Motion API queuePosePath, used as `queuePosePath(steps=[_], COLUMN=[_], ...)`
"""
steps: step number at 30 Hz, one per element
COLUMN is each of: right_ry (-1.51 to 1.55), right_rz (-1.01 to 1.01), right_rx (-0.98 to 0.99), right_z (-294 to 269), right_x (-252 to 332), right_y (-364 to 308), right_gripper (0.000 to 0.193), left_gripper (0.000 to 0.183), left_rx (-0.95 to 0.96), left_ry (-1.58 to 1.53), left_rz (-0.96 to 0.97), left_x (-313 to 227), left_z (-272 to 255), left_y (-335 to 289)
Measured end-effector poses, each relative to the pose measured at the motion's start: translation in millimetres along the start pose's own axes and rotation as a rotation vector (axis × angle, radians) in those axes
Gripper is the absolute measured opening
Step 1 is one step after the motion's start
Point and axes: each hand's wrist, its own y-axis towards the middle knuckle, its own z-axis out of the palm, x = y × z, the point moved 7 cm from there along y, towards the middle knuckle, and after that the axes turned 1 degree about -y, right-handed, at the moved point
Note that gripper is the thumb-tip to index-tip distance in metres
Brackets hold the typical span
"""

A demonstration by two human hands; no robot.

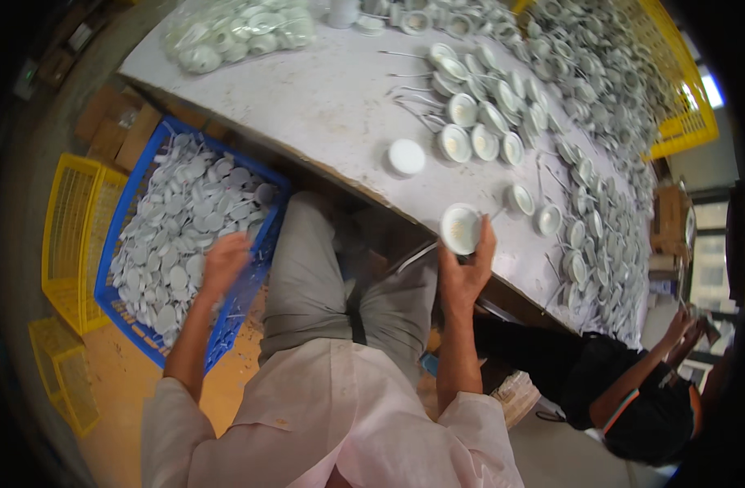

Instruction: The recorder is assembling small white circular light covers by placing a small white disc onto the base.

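At the table's near edge, my right hand (pixel 467 276) has its fingers closed round a small white round lamp housing (pixel 459 228). Its open face points up, showing a yellowish disc inside, and a pale wire trails off to the left. Over the blue crate (pixel 102 272), my left hand (pixel 227 262) is smeared by motion; whether it holds anything does not show. Many white round caps (pixel 173 236) fill that crate. On the table, left of the held housing, a single white closed round piece (pixel 406 157) lies by itself.
Rows of wired lamp housings (pixel 455 142) cover the white table (pixel 323 106), with a large heap beside a yellow crate (pixel 677 138). A clear bag of white parts (pixel 238 34) lies at the far left. Yellow crates (pixel 63 236) stand left; a person in black (pixel 633 398) sits right.
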Motion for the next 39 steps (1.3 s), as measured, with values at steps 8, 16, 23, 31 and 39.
queuePosePath(steps=[8,16,23,31,39], right_ry=[0.424,0.105,-0.029,0.272,0.594], right_rz=[-0.109,0.274,0.385,0.542,0.647], right_rx=[0.579,0.226,0.357,0.417,0.441], right_z=[82,90,123,120,109], right_x=[89,6,-47,-49,-52], right_y=[-39,41,94,89,69], right_gripper=[0.072,0.039,0.047,0.033,0.025], left_gripper=[0.077,0.061,0.069,0.072,0.072], left_rx=[0.425,0.207,0.231,0.276,0.286], left_ry=[-0.276,-0.462,-0.592,-0.588,-0.564], left_rz=[0.025,-0.134,-0.044,-0.079,-0.087], left_x=[-148,-117,-120,-120,-122], left_z=[182,149,153,156,163], left_y=[8,-5,-15,-15,-16])
